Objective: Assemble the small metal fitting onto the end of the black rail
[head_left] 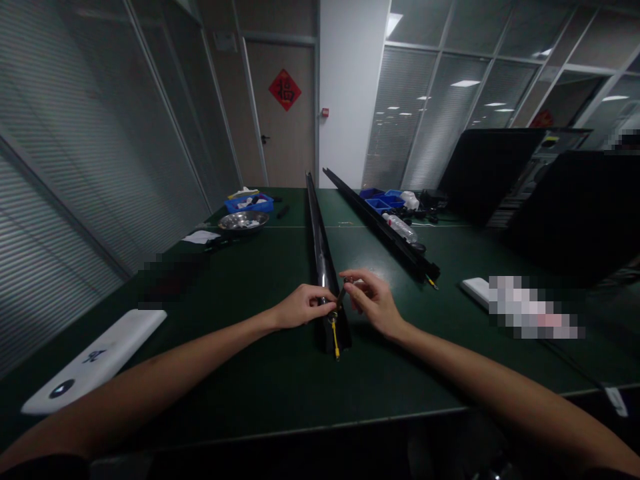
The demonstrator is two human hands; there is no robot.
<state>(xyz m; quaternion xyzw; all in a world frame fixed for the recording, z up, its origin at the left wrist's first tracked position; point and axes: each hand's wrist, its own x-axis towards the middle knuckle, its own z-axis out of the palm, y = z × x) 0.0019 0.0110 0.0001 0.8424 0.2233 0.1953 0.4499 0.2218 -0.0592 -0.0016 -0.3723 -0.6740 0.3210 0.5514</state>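
A long black channel-shaped rail [317, 233] runs away from me along the table, its near end under my hands. My left hand [306, 306] reaches over that end, thumb and fingers pinched together; what they grip is too small to make out. Between the thumb and fingers of my right hand [374, 301] is a short thin metal piece [342, 295], its lower end by my left fingertips. A yellow wire with a lug [336, 341] hangs out at the rail's near end, just below the fingers.
To the right lies a second black rail [385, 230], beside a plastic bottle [400, 228] and blue bins [377, 204]. A metal bowl [244, 222] and blue tray [250, 203] stand back left. White devices [100, 360] flank my arms on the green table [240, 393].
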